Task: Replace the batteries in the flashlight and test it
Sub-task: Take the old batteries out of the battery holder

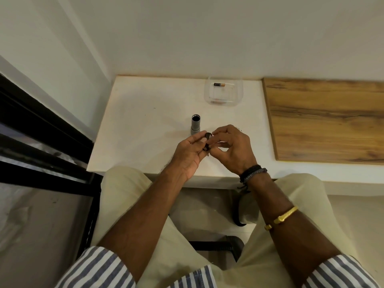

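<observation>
The grey flashlight body (195,124) stands upright on the white table (145,125), its open dark end facing up. Just in front of it, my left hand (190,151) and my right hand (230,147) meet around a small black part (208,135), likely the battery holder or end cap; both hands pinch it above the table. A black-and-copper battery (219,85) lies inside a clear plastic box (223,91) at the table's far edge. The fingers hide most of the black part.
A wooden board (326,119) covers the surface to the right. White walls stand behind and to the left. A black window frame (41,129) runs along the left. My knees sit under the table's front edge.
</observation>
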